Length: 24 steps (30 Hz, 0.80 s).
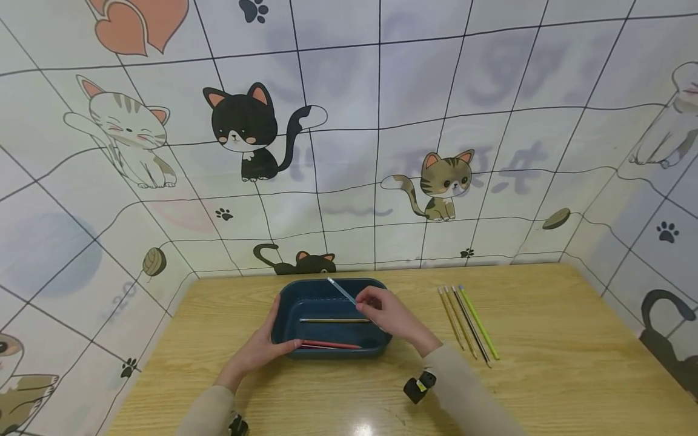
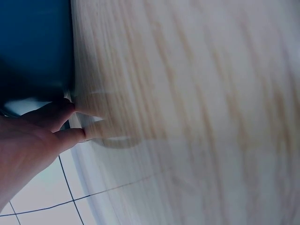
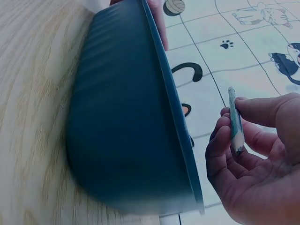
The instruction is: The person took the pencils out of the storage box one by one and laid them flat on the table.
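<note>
A dark blue plastic tray (image 1: pixel 331 354) sits on the wooden table, its side also filling much of the right wrist view. My left hand (image 1: pixel 260 348) holds the tray's left end, fingers along the outer side and thumb over the front left rim. Thumb and fingers of my right hand (image 1: pixel 389 312) pinch a light blue pencil (image 1: pixel 342 291), which slants above the tray's right half. The same pencil (image 3: pixel 236 119) shows between thumb and fingers in the right wrist view. Inside the tray lie a gold-toned pencil (image 1: pixel 332 320) and, along the front wall, a red pencil (image 1: pixel 335 344).
On the table right of the tray, several pencils lie side by side, among them a black pencil (image 1: pixel 470 324) and a yellow-green pencil (image 1: pixel 480 324). A cat-patterned cloth wall (image 1: pixel 349 181) rises behind and at both sides of the table (image 1: pixel 556 339).
</note>
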Motion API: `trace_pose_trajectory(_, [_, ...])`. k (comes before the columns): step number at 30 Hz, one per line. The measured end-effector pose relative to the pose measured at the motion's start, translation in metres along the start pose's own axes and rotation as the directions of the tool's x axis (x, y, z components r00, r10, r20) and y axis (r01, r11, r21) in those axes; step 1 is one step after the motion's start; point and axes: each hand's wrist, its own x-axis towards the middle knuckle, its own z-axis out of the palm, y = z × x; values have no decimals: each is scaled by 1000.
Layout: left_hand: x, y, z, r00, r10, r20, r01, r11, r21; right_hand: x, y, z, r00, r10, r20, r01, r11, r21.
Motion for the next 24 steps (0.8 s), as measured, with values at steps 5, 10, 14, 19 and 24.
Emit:
trace_pose_trajectory(5, [0,1,0,1000,6,-3,-6,1000,7,-13,0,-15,1000,15,-15,-15,1000,-6])
trace_pose_trajectory(10, [-1,1,0,1000,6,-5,-6,1000,9,-20,17,-27,998,17,-54,-19,999,-34])
trace_pose_trajectory(14, [0,0,-1,1000,-7,-2,7,1000,9,-28,23,-35,997,15,-80,-20,998,-63])
trace_pose_trajectory(19, [0,0,-1,1000,-2,-1,2,1000,-6,-36,30,-45,995,20,-95,-27,997,-72])
trace_pose_trajectory(24, [0,0,-1,1000,-1,-3,1,1000,-2,-47,40,-56,993,42,-109,-50,997,-66])
